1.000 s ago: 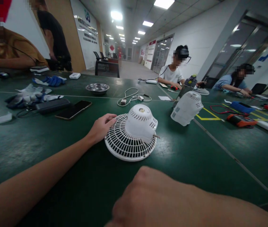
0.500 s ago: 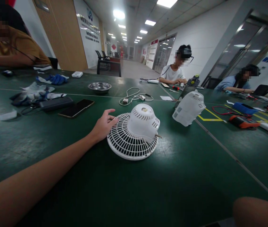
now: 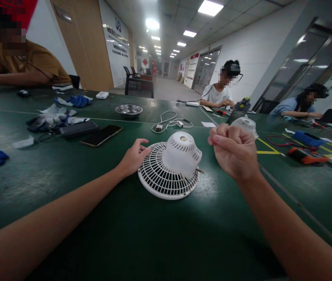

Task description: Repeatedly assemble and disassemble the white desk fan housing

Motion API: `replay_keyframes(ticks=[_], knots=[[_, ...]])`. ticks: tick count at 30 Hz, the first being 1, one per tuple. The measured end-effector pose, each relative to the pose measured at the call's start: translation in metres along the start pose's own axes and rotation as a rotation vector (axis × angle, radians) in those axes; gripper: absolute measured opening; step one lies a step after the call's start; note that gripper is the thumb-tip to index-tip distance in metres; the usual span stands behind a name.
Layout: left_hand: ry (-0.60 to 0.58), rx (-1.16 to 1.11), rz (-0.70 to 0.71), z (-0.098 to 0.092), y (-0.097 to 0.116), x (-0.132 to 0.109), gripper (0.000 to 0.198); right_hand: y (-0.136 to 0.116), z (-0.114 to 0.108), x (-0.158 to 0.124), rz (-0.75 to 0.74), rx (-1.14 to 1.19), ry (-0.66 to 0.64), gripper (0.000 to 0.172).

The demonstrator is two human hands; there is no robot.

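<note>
Raised from the lower-right edge since earlier, my right hand (image 3: 236,150) is hovering curled closed, contents unclear, right of the white fan (image 3: 178,159); my left hand (image 3: 133,159), nearer, is resting loosely open on its left rim.

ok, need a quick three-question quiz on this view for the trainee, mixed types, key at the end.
1. Which thing is the left hand nearest to?
A) the metal bowl
B) the round white grille
C) the coiled cable

2. True or false: in the picture, the phone lies to the left of the grille.

3. Fill in the blank: the right hand is curled into a ____.

Key: 1. B; 2. true; 3. fist.
</note>
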State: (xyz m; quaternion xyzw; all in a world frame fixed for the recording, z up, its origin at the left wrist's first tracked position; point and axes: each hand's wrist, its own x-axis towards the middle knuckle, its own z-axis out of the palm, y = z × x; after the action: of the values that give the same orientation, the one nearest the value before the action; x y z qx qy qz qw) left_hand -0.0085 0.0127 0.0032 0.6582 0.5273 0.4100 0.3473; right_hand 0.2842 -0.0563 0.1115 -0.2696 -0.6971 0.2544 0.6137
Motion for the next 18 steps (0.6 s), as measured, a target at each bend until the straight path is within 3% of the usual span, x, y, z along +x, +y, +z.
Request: replay_keyframes(ticks=[1, 3, 6, 9, 13, 18], knots=[[-0.001, 0.015, -0.007, 0.000, 0.002, -0.001, 0.048, 0.015, -0.003, 0.000, -0.035, -0.037, 0.093, 0.037], [-0.006, 0.048, -0.021, -0.001, 0.006, -0.003, 0.046, 0.039, -0.007, -0.010, -0.018, -0.242, 0.023, 0.026], [-0.009, 0.053, -0.032, -0.003, 0.008, -0.003, 0.046, 0.057, -0.007, -0.033, 0.097, -0.344, -0.276, 0.081], [-0.009, -0.003, -0.045, -0.003, 0.005, -0.002, 0.044, 0.061, 0.000, -0.046, 0.182, -0.425, -0.386, 0.114], [0.018, -0.166, -0.029, -0.003, 0.004, -0.004, 0.041, 0.063, 0.003, -0.045, 0.215, -0.442, -0.297, 0.112], [0.097, -0.280, 0.286, -0.004, 0.013, -0.014, 0.051, 0.066, 0.009, -0.040, 0.301, -0.163, -0.035, 0.099]])
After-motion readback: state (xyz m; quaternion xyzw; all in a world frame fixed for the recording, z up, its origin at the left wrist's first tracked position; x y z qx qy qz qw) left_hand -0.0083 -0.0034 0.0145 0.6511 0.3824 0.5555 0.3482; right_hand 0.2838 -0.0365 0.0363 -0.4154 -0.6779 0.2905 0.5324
